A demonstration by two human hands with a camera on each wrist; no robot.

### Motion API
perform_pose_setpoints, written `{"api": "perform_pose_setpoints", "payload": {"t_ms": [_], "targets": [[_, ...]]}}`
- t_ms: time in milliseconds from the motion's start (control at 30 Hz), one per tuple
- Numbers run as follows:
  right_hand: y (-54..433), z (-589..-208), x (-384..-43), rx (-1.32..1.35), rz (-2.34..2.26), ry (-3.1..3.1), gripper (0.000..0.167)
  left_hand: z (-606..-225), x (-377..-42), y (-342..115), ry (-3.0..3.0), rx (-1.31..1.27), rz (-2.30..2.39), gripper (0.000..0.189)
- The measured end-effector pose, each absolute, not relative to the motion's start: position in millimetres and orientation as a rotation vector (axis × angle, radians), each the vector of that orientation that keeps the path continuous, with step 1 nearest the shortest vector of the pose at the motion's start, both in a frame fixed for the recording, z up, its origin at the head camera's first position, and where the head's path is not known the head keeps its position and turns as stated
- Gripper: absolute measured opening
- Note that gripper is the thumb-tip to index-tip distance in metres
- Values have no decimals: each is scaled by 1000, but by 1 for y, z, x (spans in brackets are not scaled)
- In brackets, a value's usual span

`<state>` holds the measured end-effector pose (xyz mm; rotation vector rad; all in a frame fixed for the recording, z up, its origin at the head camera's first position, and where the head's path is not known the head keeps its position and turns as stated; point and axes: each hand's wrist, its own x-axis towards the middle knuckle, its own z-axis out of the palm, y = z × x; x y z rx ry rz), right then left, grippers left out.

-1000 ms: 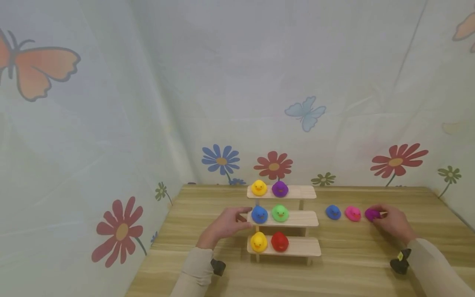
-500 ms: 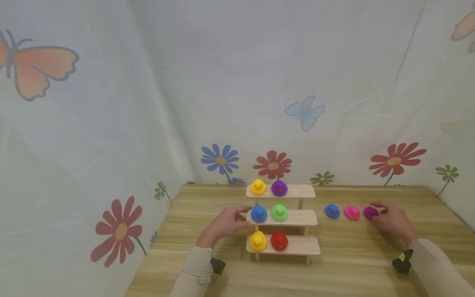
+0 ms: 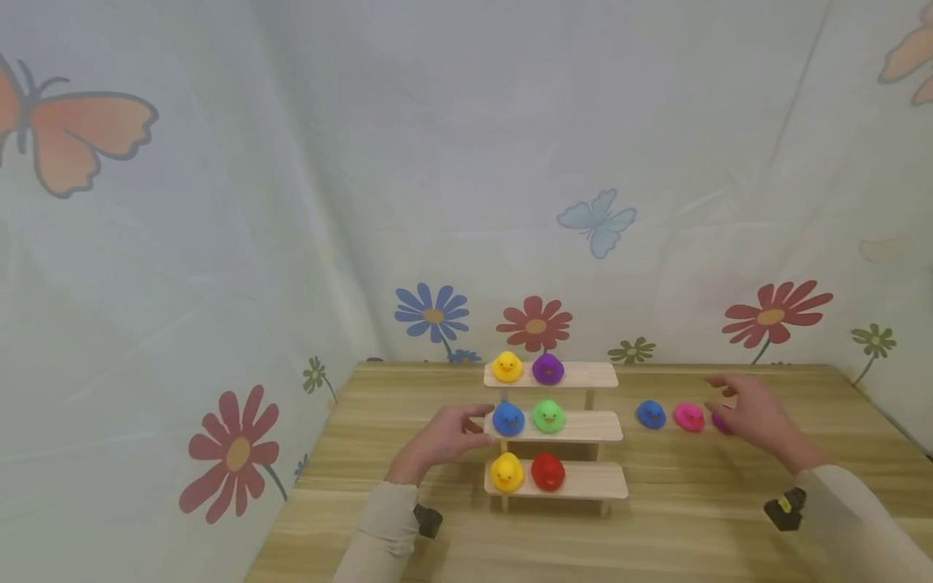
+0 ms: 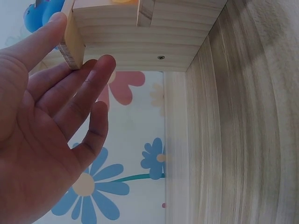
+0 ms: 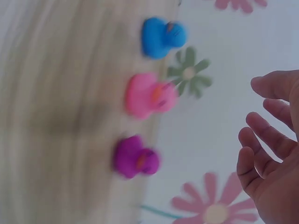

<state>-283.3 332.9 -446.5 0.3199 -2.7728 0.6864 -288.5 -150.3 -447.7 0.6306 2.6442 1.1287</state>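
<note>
I have a small purple toy duck with a rounded body [image 5: 135, 158] sitting upright on the table at the right end of a row of three; a pink toy duck [image 5: 149, 95] is just beside it, then a light-blue toy duck [image 5: 161, 38]. My right wrist view shows the right hand [image 3: 754, 413] near them and holding nothing: its fingers are loosely bent and spread, thumb well apart from the fingertips, and I see a gap between them and the purple duck.

The left hand [image 3: 446, 437] pinches the left end of the middle board of a three-tier pale wooden stand [image 3: 586, 427] between thumb and fingertips; its little finger curves free of the wood. Just beside the thumb, a blue duck [image 3: 509, 419] sits on that board with a green duck [image 3: 548, 416]. I count two more ducks on each other tier, and the stand rests on the wood-grain table [image 3: 656, 518].
</note>
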Motion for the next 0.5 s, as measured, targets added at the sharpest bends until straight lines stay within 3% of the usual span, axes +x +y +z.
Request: {"api": "perform_pose_setpoints", "payload": {"t_ms": [500], "targets": [[253, -396, -275, 639, 661, -2563, 37, -449, -289, -150, 2647, 643, 1135, 53]]}}
